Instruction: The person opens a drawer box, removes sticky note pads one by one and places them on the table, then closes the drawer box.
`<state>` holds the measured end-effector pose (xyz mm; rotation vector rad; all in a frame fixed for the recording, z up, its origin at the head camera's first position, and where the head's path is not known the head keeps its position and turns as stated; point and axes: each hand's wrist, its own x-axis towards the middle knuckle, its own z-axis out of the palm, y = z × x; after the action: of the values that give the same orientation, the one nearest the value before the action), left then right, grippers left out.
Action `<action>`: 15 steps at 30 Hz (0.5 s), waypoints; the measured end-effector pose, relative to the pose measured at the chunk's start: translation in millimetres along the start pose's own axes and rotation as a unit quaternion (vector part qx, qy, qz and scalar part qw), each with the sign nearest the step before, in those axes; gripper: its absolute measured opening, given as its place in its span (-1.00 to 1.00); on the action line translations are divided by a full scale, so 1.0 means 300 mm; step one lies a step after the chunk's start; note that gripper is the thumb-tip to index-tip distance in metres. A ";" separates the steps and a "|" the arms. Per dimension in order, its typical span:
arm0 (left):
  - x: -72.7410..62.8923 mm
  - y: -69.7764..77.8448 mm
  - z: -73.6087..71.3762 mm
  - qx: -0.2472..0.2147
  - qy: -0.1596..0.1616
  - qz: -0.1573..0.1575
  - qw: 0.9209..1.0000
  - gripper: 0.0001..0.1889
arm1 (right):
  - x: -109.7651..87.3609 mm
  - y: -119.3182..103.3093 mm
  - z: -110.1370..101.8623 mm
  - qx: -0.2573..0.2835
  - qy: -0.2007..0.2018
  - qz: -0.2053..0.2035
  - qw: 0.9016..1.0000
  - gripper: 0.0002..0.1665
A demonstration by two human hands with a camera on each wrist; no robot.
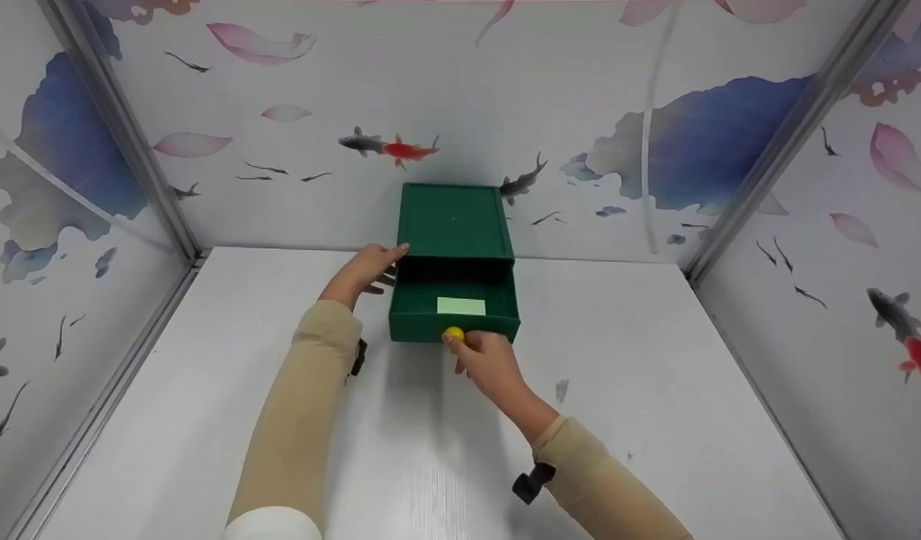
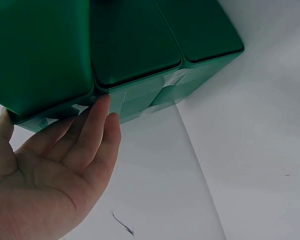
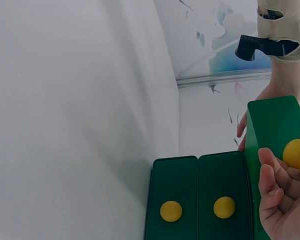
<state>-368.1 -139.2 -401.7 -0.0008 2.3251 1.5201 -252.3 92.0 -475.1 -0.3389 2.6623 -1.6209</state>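
Observation:
A green drawer cabinet (image 1: 454, 221) stands against the back wall, its top drawer (image 1: 415, 328) pulled out. Inside that drawer shows a pale green rectangular piece (image 1: 461, 306), near the front panel. My right hand (image 1: 498, 367) pinches the round yellow knob (image 3: 295, 154) on the drawer's front between thumb and fingers. At the cabinet's left side is my left hand (image 1: 367, 271), its thumb at the top front corner and its fairly straight fingers (image 2: 97, 127) touching the side wall. The back of the drawer lies in dark shadow.
Two lower drawers (image 3: 175, 185), each with a yellow knob (image 3: 224, 207), are closed below the top one. White panels with painted fish and petals enclose the white table (image 1: 618, 375) at the back and sides. Metal rails (image 1: 130, 142) frame the corners.

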 end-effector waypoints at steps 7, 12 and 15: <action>0.009 0.014 0.000 0.009 0.001 0.010 1.000 -0.25 | -0.006 0.011 -0.005 -0.006 0.005 -0.013 1.000 -0.45; 0.000 -0.004 -0.001 0.011 0.000 0.002 1.000 -0.25 | -0.018 0.014 0.008 0.002 -0.007 -0.007 1.000 -0.47; 0.004 -0.011 0.002 0.007 0.001 0.003 1.000 -0.24 | -0.023 0.015 0.008 -0.001 -0.005 -0.011 1.000 -0.49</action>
<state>-368.4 -139.7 -405.2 0.0085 2.3395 1.5078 -246.1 93.3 -480.8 -0.3754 2.6630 -1.6178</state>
